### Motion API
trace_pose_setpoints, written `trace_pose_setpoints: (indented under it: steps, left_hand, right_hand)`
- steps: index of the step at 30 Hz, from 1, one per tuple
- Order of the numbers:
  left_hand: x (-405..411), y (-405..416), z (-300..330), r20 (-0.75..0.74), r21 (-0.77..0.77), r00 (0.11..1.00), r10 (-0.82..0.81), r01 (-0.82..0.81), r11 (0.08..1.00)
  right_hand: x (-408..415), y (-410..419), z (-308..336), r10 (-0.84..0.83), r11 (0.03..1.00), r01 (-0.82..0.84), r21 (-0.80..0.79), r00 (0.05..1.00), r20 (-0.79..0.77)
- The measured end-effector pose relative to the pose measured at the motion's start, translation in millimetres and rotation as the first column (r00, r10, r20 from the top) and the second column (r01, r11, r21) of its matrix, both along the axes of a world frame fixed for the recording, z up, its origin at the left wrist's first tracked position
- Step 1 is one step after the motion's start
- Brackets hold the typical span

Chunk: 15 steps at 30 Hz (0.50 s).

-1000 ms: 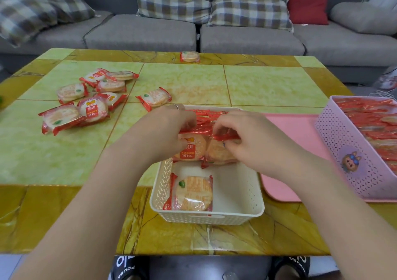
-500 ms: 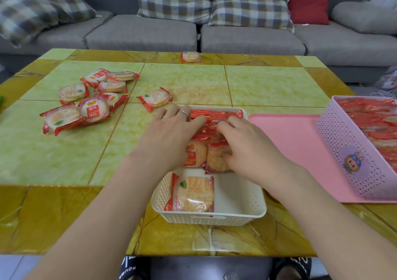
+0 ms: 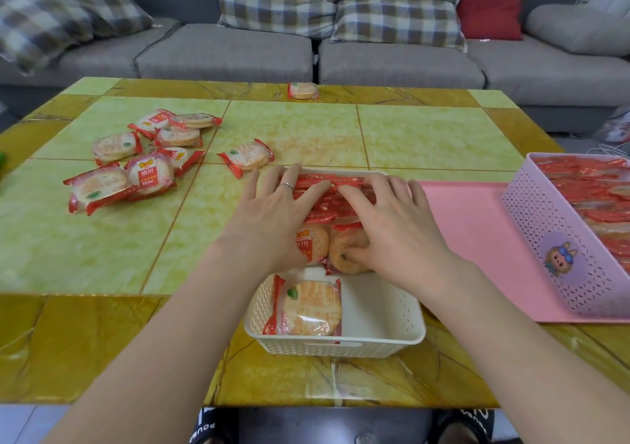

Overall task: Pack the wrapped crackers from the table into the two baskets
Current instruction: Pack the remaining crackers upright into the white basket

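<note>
A white basket (image 3: 402,336) stands at the table's near edge, its far half filled with upright red-wrapped crackers (image 3: 327,201). My left hand (image 3: 276,215) and my right hand (image 3: 388,225) lie flat on that row, fingers spread, pressing it toward the far wall. One wrapped cracker (image 3: 310,307) lies flat in the near left corner of the white basket. A pink basket (image 3: 559,249) at the right is full of wrapped crackers. A loose pile of wrapped crackers (image 3: 136,160) sits on the table at the left, and a single one (image 3: 247,158) lies just beyond my left hand.
One more wrapped cracker (image 3: 302,90) rests at the table's far edge. A pink tray (image 3: 477,239) lies under the pink basket. A grey sofa (image 3: 392,65) with checked cushions runs along the far side of the table.
Both hands moved away from me along the basket and flattened out. The row of upright crackers was pushed toward the far wall.
</note>
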State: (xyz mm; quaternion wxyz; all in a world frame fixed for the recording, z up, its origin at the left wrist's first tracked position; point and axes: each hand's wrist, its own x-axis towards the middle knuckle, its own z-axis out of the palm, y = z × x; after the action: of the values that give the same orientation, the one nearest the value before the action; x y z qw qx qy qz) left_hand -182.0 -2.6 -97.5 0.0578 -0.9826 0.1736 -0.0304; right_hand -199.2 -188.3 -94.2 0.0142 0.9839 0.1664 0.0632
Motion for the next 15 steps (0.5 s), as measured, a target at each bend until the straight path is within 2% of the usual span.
trace_pose_setpoints:
  steps: [5,11,15]
  left_hand:
    - [3,-10,-2,0.021,-0.037,0.999,0.033,-0.032,0.999]
    - [14,-26,-7,0.012,0.008,0.999,0.041,-0.041,0.999]
    - [16,-26,-8,0.057,0.034,0.997,0.046,-0.048,0.998]
  right_hand:
    - [-1,-1,0,-0.003,1.000,0.003,0.024,0.999,-0.032]
    - [3,-4,-7,0.047,0.983,-0.036,0.178,0.997,-0.061]
    - [3,-6,-8,0.020,0.991,-0.018,0.131,1.000,-0.016]
